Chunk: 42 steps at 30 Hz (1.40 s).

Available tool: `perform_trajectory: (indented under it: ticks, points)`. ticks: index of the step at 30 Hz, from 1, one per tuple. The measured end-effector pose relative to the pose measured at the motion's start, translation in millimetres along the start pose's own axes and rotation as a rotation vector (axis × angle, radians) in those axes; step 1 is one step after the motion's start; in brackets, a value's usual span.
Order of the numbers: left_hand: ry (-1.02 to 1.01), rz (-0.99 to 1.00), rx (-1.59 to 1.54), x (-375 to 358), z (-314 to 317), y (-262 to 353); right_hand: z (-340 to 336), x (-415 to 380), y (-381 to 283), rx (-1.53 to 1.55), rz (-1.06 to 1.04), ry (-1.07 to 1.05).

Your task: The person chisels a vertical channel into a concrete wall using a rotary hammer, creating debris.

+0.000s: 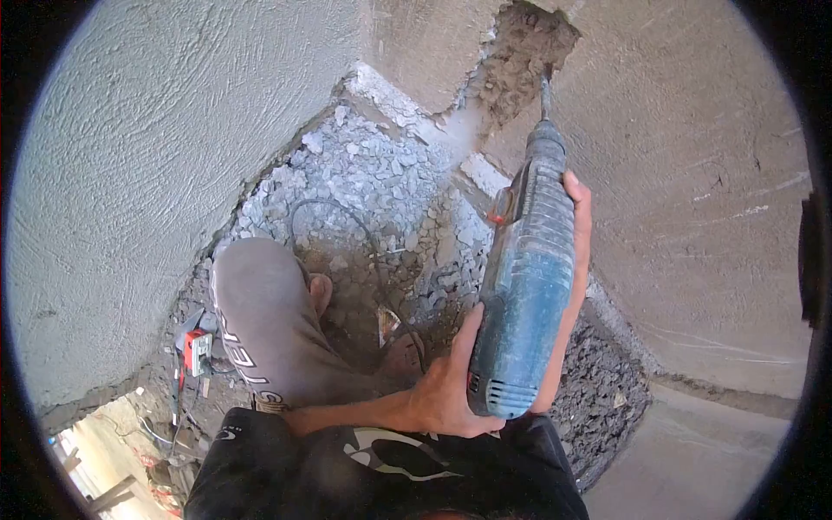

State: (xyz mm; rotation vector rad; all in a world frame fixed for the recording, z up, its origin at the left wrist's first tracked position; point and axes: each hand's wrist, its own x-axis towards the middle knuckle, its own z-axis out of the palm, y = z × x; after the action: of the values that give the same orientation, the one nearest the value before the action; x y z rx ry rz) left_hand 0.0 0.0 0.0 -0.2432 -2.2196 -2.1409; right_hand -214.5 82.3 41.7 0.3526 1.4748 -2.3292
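Your left hand point(446, 390) is wrapped around the rear grip of the blue rotary hammer point(524, 295), thumb up along its body, and your right hand point(576, 217) clasps the far side of the housing, with only the fingertips showing over the top edge. The tool points away from you, its chisel bit point(545, 94) touching the lower edge of the broken cavity point(524, 56) cut into the plastered wall point(702, 173) on your right. Below the tool the floor point(381, 182) is covered with grey rubble and chips, with a dark cable point(364, 234) looping across it. Your bent knee point(260, 303) sits just left of the tool, foot in the debris. A rough-rendered wall point(147, 165) closes the left side, meeting the right wall in a tight corner. A small red-and-white box point(198, 349) lies by the left wall's base. A smooth slab point(693, 451) lies at lower right, beyond the rubble.
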Motion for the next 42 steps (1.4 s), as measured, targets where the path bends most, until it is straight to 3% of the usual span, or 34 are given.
perform_trajectory:
  ticks: [2, 3, 8, 12, 15, 18, 27, 29, 33, 36, 39, 42]
  points:
    - [-0.019, -0.020, -0.053, -2, 6, -2, -3, -8, 8, -0.050, 0.060, -0.017]
    - [-0.035, -0.173, -0.021, -22, -3, 22, -3, -17, 17, -0.042, 0.125, -0.008]
    - [0.014, -0.045, 0.046, 4, 4, 14, -2, -2, -2, -0.033, 0.083, -0.002]
    - [-0.002, -0.093, 0.038, 7, -9, 21, 13, -5, -10, -0.053, 0.084, 0.038]
    - [0.021, 0.003, 0.073, 8, -14, 21, 20, -14, -21, -0.044, 0.210, -0.063]
    - [0.025, 0.053, 0.058, 8, -14, 21, 16, -4, -7, -0.036, 0.101, -0.004]
    - [0.053, 0.078, -0.206, 10, -4, 20, 35, -26, -30, -0.092, 0.147, 0.044]
    - [-0.005, -0.036, -0.155, 9, -9, 27, -2, 7, -2, -0.015, 0.026, -0.253]
    - [-0.002, 0.022, -0.130, -5, -33, 1, 0, 2, 32, 0.090, -0.052, -0.280]
    - [0.001, 0.004, 0.094, -29, -67, -29, -10, 18, 67, 0.172, 0.051, -0.403]
    - [0.050, -0.083, 0.169, -54, -84, -55, -5, 23, 109, 0.249, 0.207, -0.371]
    - [0.309, -0.164, -0.103, -78, -83, -66, 11, 18, 132, 0.164, 0.152, -0.368]
